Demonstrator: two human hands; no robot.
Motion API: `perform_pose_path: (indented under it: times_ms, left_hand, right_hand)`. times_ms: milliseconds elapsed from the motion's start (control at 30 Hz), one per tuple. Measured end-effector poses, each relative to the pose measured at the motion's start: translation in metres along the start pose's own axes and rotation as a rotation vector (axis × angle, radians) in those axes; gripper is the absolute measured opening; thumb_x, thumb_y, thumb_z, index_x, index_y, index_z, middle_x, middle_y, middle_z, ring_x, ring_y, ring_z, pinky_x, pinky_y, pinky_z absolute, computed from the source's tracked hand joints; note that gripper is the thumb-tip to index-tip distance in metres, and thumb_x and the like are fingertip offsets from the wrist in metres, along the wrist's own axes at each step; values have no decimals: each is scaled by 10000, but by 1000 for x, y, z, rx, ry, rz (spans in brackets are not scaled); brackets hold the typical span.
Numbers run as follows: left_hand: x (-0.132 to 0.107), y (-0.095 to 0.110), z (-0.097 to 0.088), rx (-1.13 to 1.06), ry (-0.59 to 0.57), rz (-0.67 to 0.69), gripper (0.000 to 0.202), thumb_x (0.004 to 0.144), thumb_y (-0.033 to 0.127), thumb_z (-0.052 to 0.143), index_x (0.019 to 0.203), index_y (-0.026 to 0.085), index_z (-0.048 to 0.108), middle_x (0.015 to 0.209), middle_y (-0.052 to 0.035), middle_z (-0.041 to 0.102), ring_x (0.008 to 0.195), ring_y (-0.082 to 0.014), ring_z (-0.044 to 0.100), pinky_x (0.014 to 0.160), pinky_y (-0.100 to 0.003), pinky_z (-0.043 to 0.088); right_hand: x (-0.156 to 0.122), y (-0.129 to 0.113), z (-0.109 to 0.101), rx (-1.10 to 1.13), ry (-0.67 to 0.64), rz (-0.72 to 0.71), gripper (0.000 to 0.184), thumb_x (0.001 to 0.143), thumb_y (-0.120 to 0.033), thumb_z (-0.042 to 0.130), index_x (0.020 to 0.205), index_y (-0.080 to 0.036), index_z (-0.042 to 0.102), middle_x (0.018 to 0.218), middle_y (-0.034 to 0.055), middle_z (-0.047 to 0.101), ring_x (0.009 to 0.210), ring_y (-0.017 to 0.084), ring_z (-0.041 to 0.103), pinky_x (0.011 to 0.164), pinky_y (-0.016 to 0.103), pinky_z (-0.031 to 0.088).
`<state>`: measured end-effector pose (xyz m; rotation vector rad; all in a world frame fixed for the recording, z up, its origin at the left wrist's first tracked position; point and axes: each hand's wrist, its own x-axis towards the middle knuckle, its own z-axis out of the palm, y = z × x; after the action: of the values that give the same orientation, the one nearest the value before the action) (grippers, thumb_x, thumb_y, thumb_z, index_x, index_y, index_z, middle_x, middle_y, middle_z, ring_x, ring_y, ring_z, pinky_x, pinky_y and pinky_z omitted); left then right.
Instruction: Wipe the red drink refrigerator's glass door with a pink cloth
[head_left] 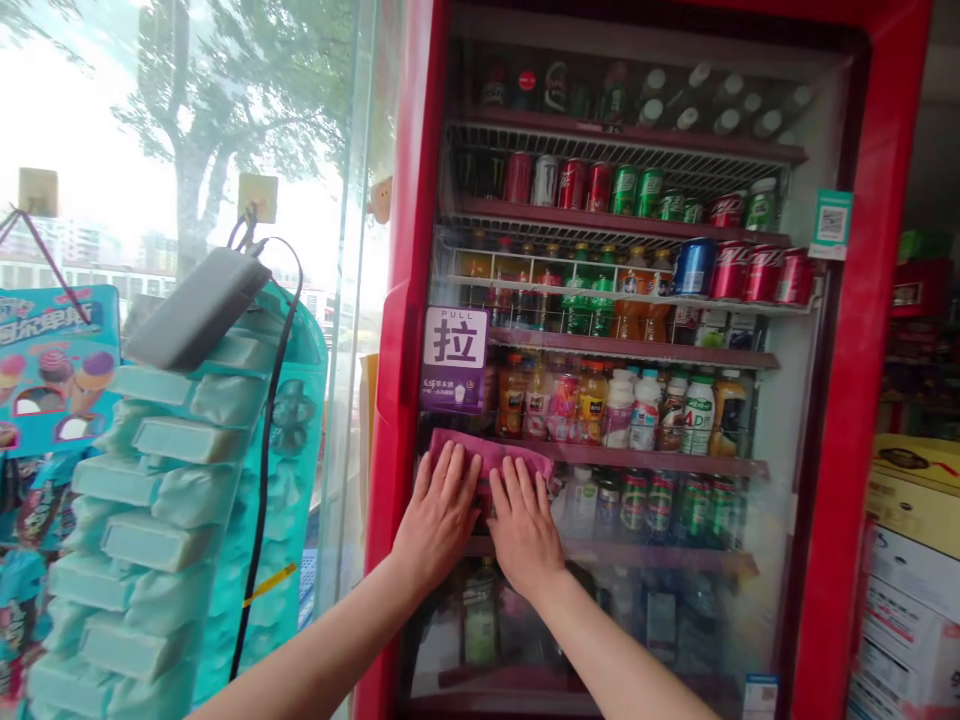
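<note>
Both my hands press a pink cloth flat against the glass door of a red drinks fridge. My left hand lies on the cloth's left part with fingers stretched upward. My right hand lies beside it, fingers also stretched flat on the cloth. The cloth sits just below a purple "PULL" sticker on the door's left side. Behind the glass, shelves hold cans and bottles.
A teal display rack of packaged goods stands at the left, with a grey power bank and black cable on top. A glass shop window is behind it. Cardboard boxes are stacked at the right.
</note>
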<state>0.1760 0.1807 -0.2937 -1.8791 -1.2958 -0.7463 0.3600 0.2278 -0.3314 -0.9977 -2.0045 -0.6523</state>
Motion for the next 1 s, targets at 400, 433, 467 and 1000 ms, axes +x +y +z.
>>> perform_pose_path:
  times_ms: [400,433,467,1000]
  left_hand:
    - [88,-46,-64,104,127,-29,786,1037,386,567,1724,73,349,1809,-263,220,1709,-430,192,1392,-644,89]
    - [102,-52,-73,116,142,-13,785,1034,378,567,1721,66,351,1807,-267,236,1708,-430,201,1393,-639,89]
    - [115,-57,-82,122,152,0,796,1016,363,585,1717,62,357,1807,-270,244,1707,-430,208,1393,-633,91]
    - [106,-61,-76,139,199,65,734,1033,382,570,1698,108,426,1789,-246,328,1677,-435,303,1386,-639,122]
  right_hand:
    - [144,-5,-79,-85,54,-112,739,1083,-277,594,1735,-66,317,1834,167,151,1728,342,123,1410,613,102]
    - [159,-2,-88,-90,66,-122,731,1086,-275,587,1734,-65,319,1836,168,156,1729,340,122,1409,611,95]
    - [174,2,-97,-92,82,-126,726,1087,-268,582,1733,-65,320,1838,171,161,1729,340,123,1408,614,92]
    - [151,-4,-72,-68,132,-98,751,1064,-294,660,1740,-182,355,1849,174,159,1729,379,89,1379,687,101]
